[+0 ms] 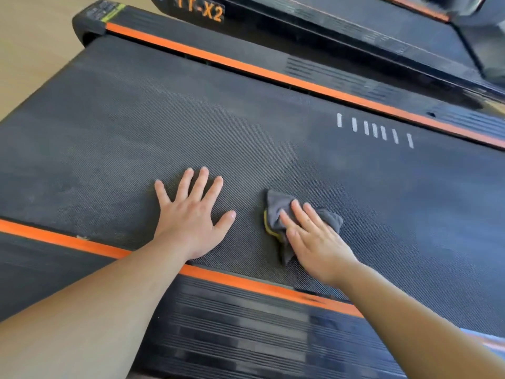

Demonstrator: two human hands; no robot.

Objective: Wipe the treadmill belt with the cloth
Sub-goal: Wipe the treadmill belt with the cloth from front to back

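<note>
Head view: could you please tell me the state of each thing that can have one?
belt: faint pale patches, both hands on it.
cloth: crumpled, lying on the belt.
right hand: fingers straight, pressing the cloth.
left hand: fingers spread, palm flat on the belt.

floor (32, 45): pale wood-look, far left | second treadmill (355, 26): far right, black, orange stripe | label (200, 9): orange "TT-X2", blurred | side rail (246, 337): near, ribbed black, orange edge
</note>
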